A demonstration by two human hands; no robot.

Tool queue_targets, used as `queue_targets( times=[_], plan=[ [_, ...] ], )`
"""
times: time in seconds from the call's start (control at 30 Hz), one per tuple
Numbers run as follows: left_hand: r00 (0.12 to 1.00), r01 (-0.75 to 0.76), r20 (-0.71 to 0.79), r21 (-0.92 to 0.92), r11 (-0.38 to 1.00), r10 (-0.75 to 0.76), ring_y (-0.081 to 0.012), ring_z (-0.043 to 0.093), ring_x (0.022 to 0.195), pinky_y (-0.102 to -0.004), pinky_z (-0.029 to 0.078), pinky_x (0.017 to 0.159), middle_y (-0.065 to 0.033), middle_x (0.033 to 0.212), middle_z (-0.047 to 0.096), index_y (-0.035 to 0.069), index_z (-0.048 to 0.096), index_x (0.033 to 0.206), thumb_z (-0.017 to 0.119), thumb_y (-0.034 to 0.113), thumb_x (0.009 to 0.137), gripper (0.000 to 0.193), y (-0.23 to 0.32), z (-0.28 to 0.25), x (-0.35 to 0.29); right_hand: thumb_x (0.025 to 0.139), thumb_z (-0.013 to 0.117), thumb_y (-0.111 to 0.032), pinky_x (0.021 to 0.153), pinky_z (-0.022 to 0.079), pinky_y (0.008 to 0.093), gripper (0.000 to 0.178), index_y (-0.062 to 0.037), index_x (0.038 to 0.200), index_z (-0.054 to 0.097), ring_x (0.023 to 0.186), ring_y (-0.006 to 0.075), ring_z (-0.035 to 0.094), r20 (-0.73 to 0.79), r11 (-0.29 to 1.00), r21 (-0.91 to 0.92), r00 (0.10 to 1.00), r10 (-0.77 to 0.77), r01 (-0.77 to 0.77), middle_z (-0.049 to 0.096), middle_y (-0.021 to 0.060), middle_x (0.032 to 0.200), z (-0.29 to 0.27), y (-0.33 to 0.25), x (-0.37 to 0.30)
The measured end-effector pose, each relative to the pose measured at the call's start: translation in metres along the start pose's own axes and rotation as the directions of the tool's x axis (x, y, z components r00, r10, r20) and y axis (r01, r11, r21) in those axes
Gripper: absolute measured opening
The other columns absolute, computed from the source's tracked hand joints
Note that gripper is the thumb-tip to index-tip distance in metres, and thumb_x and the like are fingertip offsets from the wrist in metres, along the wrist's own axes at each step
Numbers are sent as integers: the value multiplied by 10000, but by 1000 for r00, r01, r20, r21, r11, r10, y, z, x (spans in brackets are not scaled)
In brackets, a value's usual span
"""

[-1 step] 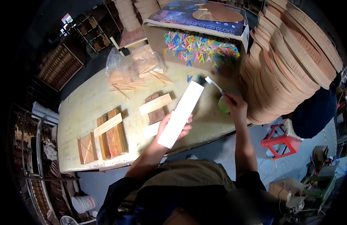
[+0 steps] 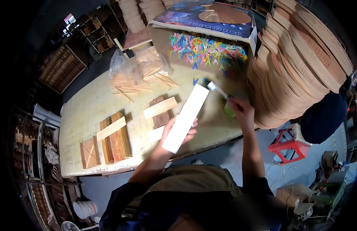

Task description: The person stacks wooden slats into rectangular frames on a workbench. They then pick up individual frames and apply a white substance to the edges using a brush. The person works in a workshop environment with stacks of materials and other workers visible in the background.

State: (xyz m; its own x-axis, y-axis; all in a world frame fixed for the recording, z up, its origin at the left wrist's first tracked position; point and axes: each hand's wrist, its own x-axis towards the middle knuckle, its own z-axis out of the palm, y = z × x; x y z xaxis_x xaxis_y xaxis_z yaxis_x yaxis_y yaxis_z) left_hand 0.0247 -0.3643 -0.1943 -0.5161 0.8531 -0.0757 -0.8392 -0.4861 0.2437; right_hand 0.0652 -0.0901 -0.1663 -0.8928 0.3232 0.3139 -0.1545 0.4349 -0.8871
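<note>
A long flat white strip (image 2: 186,118) lies slanted across my left hand (image 2: 169,128), whose fingers and thumb are wrapped round its lower half. My right hand (image 2: 243,110) pinches the handle of a toothbrush (image 2: 220,91); the white head is close to the strip's upper right end, and I cannot tell whether they touch. Just left of my right hand stands a small green container (image 2: 229,111), partly hidden by the hand. Below the strip, a thin wooden slat (image 2: 160,107) rests across a brown wooden block (image 2: 161,119).
An open carton (image 2: 159,44) of colourful small clips stands at the table's back. Tall stacks of curved wooden rims (image 2: 298,73) rise on the right. Plastic bags of thin wood strips (image 2: 147,63) lie behind. More wooden blocks (image 2: 116,136) sit at left. A red stool (image 2: 288,144) is on the floor.
The toothbrush head has moved left and slightly down, nearer the white strip's upper end. My left hand and the strip have barely moved.
</note>
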Motion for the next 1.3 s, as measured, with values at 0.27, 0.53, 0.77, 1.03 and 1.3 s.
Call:
queue_targets(
  times=[0.27, 0.53, 0.77, 1.03, 1.3],
  plan=[
    [999, -38, -21, 0, 999, 38, -181, 428, 801, -261, 383, 589, -114, 1026, 486, -119, 473, 1245, 523, 423, 905, 642, -3, 1, -3, 832, 710, -106, 631, 459, 234, 178, -19, 987, 720, 676, 64, 554, -183, 991, 99, 978, 104, -87, 653, 29, 757, 8, 31, 5],
    [993, -114, -34, -9, 993, 114, -168, 427, 776, -248, 375, 573, -114, 1016, 492, -102, 433, 1262, 502, 407, 922, 616, 6, 1, -18, 819, 726, -110, 556, 451, 271, 185, -34, 988, 712, 643, 122, 556, 16, 998, -26, 999, -50, 50, 611, 34, 752, 53, 13, -21],
    [963, -255, 52, -123, 959, 263, -199, 471, 813, -275, 434, 648, -134, 1015, 542, -91, 491, 1221, 507, 352, 931, 529, 61, -39, -53, 760, 723, -39, 532, 478, 323, 173, -82, 927, 712, 632, 223, 585, 301, 681, -39, 658, -690, 732, 612, 66, 776, 129, -65, -89],
    [744, -662, -43, -177, 728, 667, -287, 527, 922, -367, 466, 816, -164, 1073, 564, -60, 491, 1267, 503, 333, 931, 518, 131, -50, -175, 870, 624, -10, 671, 469, 291, 185, 24, 1048, 661, 760, 162, 573, 165, 986, -29, 973, -159, 166, 610, 88, 865, 162, -94, -84],
    [101, -989, -283, 79, 128, 954, -358, 522, 1187, -494, 412, 1046, -191, 1342, 512, 19, 405, 1389, 473, 309, 972, 512, 188, -171, -409, 955, 565, -149, 477, 265, 186, 195, -10, 1062, 650, 558, 26, 379, 70, 914, 272, 953, 294, -301, 502, -23, 718, 185, -50, -93]
  ],
)
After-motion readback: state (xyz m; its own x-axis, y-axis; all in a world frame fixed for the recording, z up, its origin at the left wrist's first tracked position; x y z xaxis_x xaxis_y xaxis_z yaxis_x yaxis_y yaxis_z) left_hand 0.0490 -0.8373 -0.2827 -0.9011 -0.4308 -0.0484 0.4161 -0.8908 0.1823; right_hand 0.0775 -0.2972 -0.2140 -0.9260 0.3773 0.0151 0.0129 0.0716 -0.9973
